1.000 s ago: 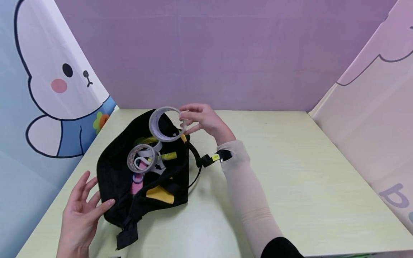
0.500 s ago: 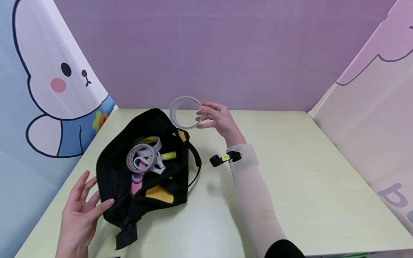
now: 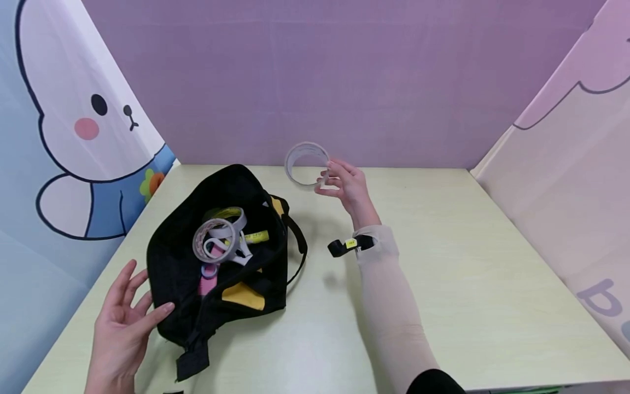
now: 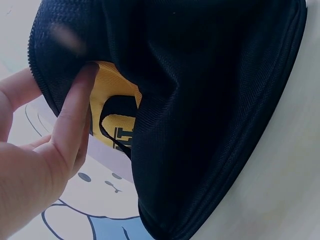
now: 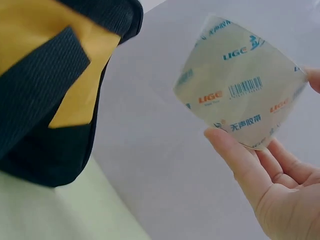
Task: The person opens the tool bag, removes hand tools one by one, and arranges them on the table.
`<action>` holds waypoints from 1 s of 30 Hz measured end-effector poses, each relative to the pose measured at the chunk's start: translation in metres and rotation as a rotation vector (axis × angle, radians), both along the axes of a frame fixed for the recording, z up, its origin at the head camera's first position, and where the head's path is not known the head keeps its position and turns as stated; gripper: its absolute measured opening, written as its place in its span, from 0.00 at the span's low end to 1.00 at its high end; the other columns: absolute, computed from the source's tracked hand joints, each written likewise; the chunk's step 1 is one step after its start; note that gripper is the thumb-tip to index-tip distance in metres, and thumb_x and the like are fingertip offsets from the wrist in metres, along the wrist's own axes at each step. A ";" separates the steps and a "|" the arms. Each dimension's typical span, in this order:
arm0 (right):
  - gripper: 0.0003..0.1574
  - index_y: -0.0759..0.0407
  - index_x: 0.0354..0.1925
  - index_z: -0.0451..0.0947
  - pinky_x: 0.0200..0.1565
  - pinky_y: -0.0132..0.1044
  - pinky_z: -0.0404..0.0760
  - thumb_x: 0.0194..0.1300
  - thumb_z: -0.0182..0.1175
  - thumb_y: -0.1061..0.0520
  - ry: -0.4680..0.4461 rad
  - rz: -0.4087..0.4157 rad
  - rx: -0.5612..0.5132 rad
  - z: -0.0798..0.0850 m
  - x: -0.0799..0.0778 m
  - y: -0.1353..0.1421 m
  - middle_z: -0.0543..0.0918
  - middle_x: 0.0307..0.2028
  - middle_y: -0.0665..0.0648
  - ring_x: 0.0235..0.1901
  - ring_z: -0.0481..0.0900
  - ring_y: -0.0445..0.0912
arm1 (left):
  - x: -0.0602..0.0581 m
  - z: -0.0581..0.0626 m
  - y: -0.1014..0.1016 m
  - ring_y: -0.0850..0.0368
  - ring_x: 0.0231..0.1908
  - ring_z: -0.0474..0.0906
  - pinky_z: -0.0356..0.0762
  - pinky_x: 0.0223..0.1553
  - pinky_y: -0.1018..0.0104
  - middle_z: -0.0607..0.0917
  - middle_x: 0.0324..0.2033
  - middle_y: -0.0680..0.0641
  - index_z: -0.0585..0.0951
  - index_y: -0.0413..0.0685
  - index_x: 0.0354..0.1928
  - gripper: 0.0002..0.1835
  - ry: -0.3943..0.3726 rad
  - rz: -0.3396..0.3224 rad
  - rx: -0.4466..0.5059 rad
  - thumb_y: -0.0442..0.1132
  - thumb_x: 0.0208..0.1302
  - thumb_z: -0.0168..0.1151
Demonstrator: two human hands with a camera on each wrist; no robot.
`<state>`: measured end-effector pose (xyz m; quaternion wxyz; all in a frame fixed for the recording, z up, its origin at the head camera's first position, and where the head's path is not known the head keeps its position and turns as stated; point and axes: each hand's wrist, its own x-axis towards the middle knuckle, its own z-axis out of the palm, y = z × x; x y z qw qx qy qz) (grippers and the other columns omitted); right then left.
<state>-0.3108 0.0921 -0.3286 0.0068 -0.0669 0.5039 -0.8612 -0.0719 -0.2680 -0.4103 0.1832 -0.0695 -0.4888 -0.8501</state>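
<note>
My right hand (image 3: 350,189) pinches the side of a clear tape roll (image 3: 289,164) with thumb and fingers, above the far part of the table. Printed lettering and a barcode show through the tape roll (image 5: 240,85) in the right wrist view. My left hand (image 3: 120,334) holds the near-left rim of an open black bag (image 3: 169,257), the rim lying between thumb and fingers. In the bag are another tape roll (image 3: 199,241), a ring with yellow beneath it (image 3: 240,221), white scissors-like handles (image 3: 244,256), a yellow stick (image 3: 257,237) and a pink item (image 3: 208,285).
The bag stands on the left half of a pale table (image 3: 467,284). Its strap (image 3: 298,241) loops out on the right side. A purple backdrop (image 3: 369,82) rises behind the table, with printed cloths on both sides.
My right hand has carried the tape roll from over the bag's opening to the right and slightly away, beyond the bag. My left hand stays at the rim, and the bag has hardly moved.
</note>
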 end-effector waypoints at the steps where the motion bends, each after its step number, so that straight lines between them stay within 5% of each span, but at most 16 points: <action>1: 0.12 0.66 0.49 0.77 0.31 0.47 0.87 0.68 0.59 0.63 -0.015 -0.019 -0.006 -0.003 -0.001 0.001 0.82 0.29 0.61 0.26 0.84 0.49 | 0.000 0.000 0.000 0.54 0.50 0.82 0.85 0.41 0.64 0.70 0.59 0.44 0.59 0.47 0.76 0.50 0.003 -0.002 -0.001 0.03 0.53 0.46; 15: 0.06 0.61 0.41 0.79 0.34 0.48 0.87 0.67 0.63 0.59 -0.154 -0.212 -0.089 -0.045 -0.020 0.011 0.80 0.25 0.55 0.24 0.82 0.46 | -0.001 -0.002 -0.001 0.53 0.50 0.82 0.85 0.40 0.63 0.71 0.60 0.44 0.59 0.48 0.76 0.49 0.011 -0.019 0.027 0.03 0.54 0.45; 30: 0.39 0.72 0.64 0.62 0.40 0.44 0.86 0.65 0.66 0.54 -0.339 -0.291 -0.095 -0.080 -0.028 0.020 0.75 0.47 0.67 0.38 0.84 0.53 | -0.001 -0.003 -0.002 0.54 0.50 0.82 0.85 0.41 0.63 0.71 0.60 0.45 0.59 0.48 0.76 0.49 -0.002 -0.016 0.021 0.03 0.55 0.46</action>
